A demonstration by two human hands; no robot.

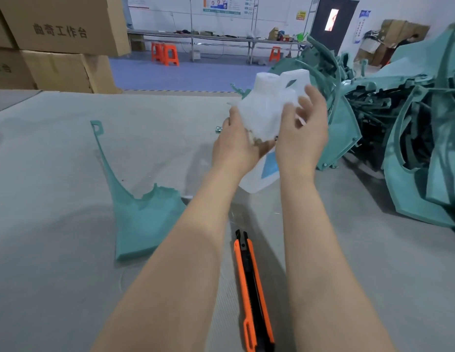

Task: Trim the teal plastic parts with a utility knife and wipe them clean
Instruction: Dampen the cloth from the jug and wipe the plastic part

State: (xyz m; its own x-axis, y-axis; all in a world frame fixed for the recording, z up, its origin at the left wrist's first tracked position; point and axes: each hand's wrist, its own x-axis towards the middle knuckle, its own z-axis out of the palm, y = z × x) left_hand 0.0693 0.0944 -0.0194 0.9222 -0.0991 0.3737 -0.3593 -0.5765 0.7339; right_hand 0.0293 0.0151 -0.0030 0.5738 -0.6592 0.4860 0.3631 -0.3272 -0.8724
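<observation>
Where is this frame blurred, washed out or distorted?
Head view: the white cloth between the left hand and right hand is motion-smeared and washed out; the utility knife lies sharp; wide-angle stretch bends the teal pile at the right edge; shadows are soft.

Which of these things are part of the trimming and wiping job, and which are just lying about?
In the job: teal part; orange utility knife; white cloth, held by left hand and right hand; white jug, probably cleaner; pile of teal parts.
Lying about: cardboard boxes; orange stools; far workbench.
</observation>
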